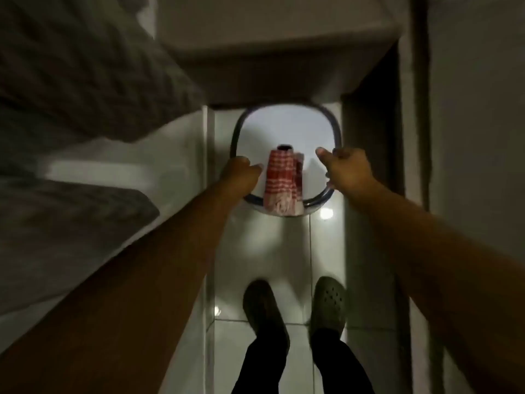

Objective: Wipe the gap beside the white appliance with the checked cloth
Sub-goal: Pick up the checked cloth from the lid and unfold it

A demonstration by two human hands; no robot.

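Note:
A red-and-white checked cloth [281, 180] lies folded over the front edge of a white stool [284, 127] with a dark rim. My left hand [241, 171] is closed on the stool's left rim. My right hand [347, 168] is closed on its right rim, thumb pointing inward. Neither hand touches the cloth. Beyond the stool stands the white appliance [270, 64]. A dark narrow gap [369, 132] runs down its right side, next to the wall.
A bed with grey bedding [74, 115] and a white frame fills the left side. A pale wall [477, 137] closes the right. My feet in dark clogs [328, 305] stand on the glossy white tiled floor [261, 245] of this narrow passage.

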